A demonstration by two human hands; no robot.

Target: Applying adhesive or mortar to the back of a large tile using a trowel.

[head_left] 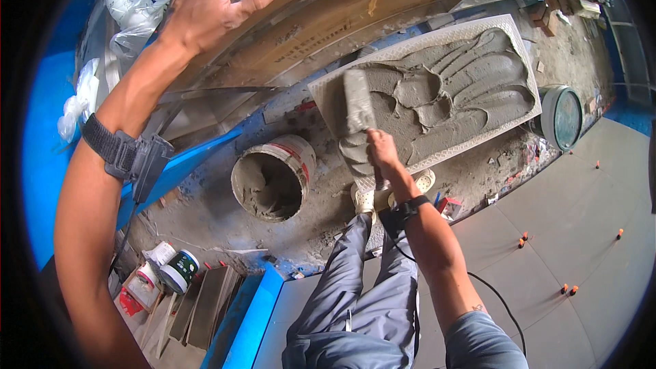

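Note:
My right hand (384,152) is closed round the handle of a flat trowel. The trowel's blade (357,99), smeared with grey mortar, rests at the left part of a large tile (328,92). Wet mortar (471,89) covers most of the tile in thick, swept ridges, and the tile's patterned pale rim shows around it. My left hand (208,3) is raised at the upper left with its thumb spread and nothing visible in it; the fingertips run out of view. It is nearest to a brown cardboard package and clear plastic wrapping (140,17).
A bucket (301,154) of mortar stands left of my feet. Brown cardboard packages (342,20) lean behind the tile. At the right are a lidded bucket (562,117) and grey floor tiles (547,232) with orange spacers (523,240). Boards (205,301) and small tubs (180,270) lie lower left.

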